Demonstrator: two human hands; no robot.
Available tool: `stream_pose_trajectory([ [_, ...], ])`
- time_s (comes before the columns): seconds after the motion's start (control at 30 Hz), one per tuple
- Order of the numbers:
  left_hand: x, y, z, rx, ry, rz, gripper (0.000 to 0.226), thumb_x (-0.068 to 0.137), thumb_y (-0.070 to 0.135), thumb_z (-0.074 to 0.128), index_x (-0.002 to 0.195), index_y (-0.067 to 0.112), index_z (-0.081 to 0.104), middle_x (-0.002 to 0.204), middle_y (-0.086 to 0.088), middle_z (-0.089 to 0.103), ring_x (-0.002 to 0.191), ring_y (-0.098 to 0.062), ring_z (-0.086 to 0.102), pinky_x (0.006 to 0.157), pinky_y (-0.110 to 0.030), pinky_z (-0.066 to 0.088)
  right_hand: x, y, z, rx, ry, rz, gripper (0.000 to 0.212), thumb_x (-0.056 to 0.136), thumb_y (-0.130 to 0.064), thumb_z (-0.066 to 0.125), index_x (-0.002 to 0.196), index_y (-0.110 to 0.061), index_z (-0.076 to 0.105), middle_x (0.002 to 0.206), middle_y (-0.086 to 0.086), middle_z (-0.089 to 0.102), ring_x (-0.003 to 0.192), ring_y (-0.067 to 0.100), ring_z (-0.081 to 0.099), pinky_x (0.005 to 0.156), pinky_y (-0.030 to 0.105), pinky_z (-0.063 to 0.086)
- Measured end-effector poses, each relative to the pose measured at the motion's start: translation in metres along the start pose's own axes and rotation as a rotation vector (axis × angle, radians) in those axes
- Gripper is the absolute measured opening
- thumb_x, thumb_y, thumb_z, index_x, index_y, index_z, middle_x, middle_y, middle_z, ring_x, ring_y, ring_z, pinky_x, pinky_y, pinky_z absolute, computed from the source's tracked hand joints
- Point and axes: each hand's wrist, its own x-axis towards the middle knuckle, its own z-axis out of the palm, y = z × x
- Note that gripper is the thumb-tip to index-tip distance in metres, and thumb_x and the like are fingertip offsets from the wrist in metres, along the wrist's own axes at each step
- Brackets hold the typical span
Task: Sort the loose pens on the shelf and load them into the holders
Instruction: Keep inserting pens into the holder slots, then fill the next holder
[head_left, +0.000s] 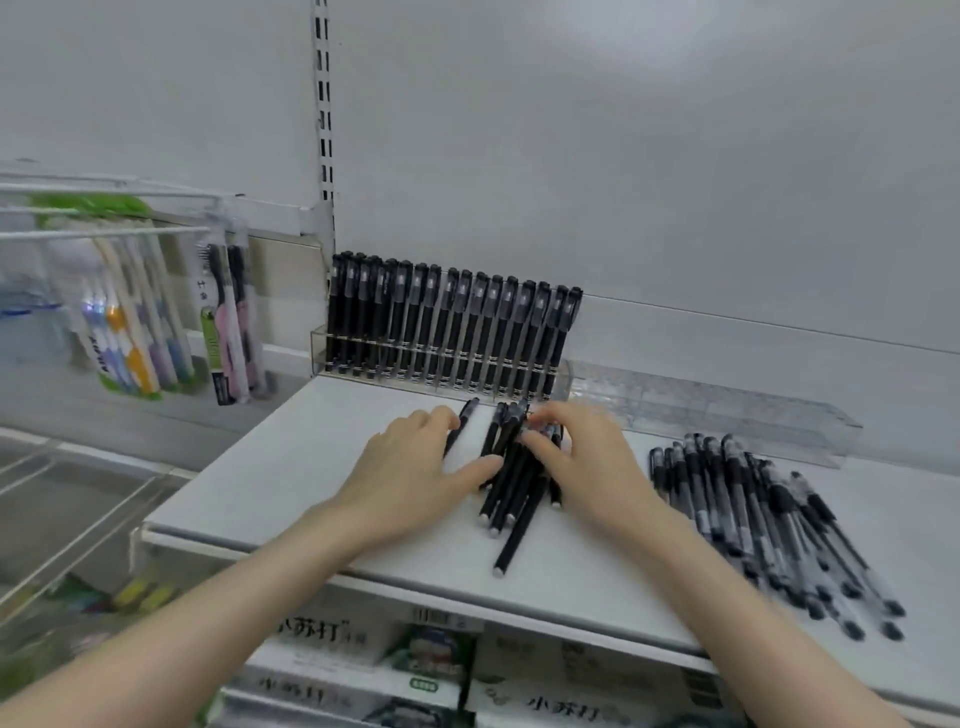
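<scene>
A: Head view: which step is this?

B: Sorting, I'd judge. The left hand (415, 462) lies flat with its fingers straight, the tips touching 1 stray pen (466, 415). The right hand (582, 457) curls its fingers over the bundle (511, 488), just right of the left thumb.

A: Next?

B: Square the bundle, then lift it beyond the fingertips to the empty holder (727, 415) (the full holder (318, 348) has no room). A second pile (769, 519) lies right of the right wrist.

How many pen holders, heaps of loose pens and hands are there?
Holders: 2, the full holder and the empty holder
Heaps of loose pens: 2, the middle heap and the right heap
Hands: 2, the left hand and the right hand
Total: 6
</scene>
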Motion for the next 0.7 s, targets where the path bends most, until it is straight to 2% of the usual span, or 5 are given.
stream_pose_trajectory([
  [0.2,0.014,0.023,0.017,-0.044,-0.048,-0.074,0.064,0.083,0.054,0.059,0.127,0.011,0.041,0.123,-0.006,0.048,0.116,-0.023,0.044,0.095,-0.035,0.039,0.001,0.012,0.005,0.037,-0.047,0.032,0.024,0.097,-0.028,0.051,0.117,-0.019,0.060,0.112,0.003,0.063,0.092,0.015,0.049,0.075,0.028,0.035],
  [0.33,0.024,0.023,0.006,-0.147,-0.149,-0.116,0.037,0.085,0.037,0.064,0.106,0.014,0.046,0.105,-0.008,0.059,0.095,-0.024,0.058,0.081,-0.037,0.048,0.000,0.015,0.010,-0.018,-0.069,0.017,0.028,0.098,-0.030,0.047,0.121,-0.019,0.058,0.117,0.006,0.060,0.109,0.027,0.050,0.092,0.036,0.039],
  [0.47,0.037,0.020,-0.001,-0.104,-0.234,-0.113,0.030,0.087,0.028,0.063,0.094,-0.002,0.064,0.084,-0.011,0.068,0.071,-0.021,0.059,0.064,-0.030,0.045,-0.001,0.016,0.013,-0.042,-0.096,0.018,0.031,0.098,-0.034,0.044,0.122,-0.019,0.057,0.121,0.006,0.057,0.111,0.032,0.049,0.097,0.041,0.039],
  [0.53,0.039,0.019,-0.003,-0.057,-0.272,-0.108,0.030,0.089,0.026,0.059,0.089,-0.003,0.065,0.069,-0.006,0.060,0.061,-0.018,0.051,0.055,-0.027,0.038,-0.001,0.015,0.014,-0.060,-0.107,0.022,0.032,0.099,-0.035,0.043,0.123,-0.019,0.056,0.122,0.005,0.057,0.111,0.032,0.048,0.097,0.041,0.039],
  [0.7,0.034,0.017,-0.008,-0.078,-0.260,-0.135,0.024,0.096,0.022,0.047,0.076,0.010,0.047,0.064,-0.001,0.045,0.055,-0.016,0.041,0.049,-0.027,0.032,-0.001,0.015,0.013,-0.073,-0.114,0.017,0.033,0.099,-0.037,0.040,0.123,-0.019,0.054,0.123,0.004,0.057,0.112,0.032,0.047,0.096,0.040,0.038],
])
